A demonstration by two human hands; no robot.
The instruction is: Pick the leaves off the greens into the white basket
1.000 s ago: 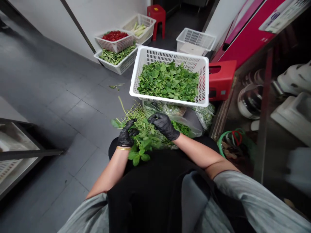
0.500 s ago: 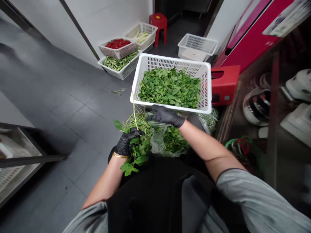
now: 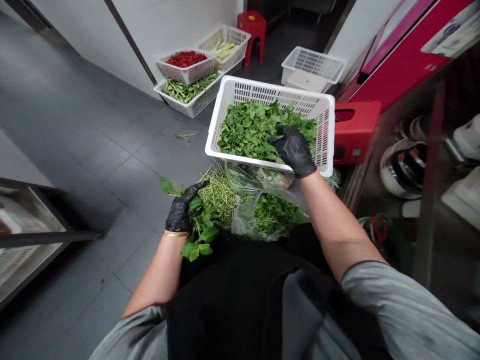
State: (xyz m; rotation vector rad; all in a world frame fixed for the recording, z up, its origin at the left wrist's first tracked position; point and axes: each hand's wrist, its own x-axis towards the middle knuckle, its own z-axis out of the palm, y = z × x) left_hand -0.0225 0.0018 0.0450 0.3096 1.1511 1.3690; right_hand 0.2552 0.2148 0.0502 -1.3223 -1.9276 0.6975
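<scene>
My left hand, in a black glove with a gold bangle at the wrist, grips a bunch of leafy green herb stems above my lap. My right hand, also black-gloved, is over the near side of a white plastic basket, its fingers apart at the picked green leaves. A clear plastic bag of herbs rests on my lap, with a heap of bare stems beside it.
Grey floor tiles lie to the left, with a metal shelf at the left edge. Farther on stand baskets of red chillies and green beans, a white basket, a red stool, and a red crate.
My right hand has moved up from the basket's near rim to over the leaves. The tall stem above my left hand no longer shows. The view has shifted slightly.
</scene>
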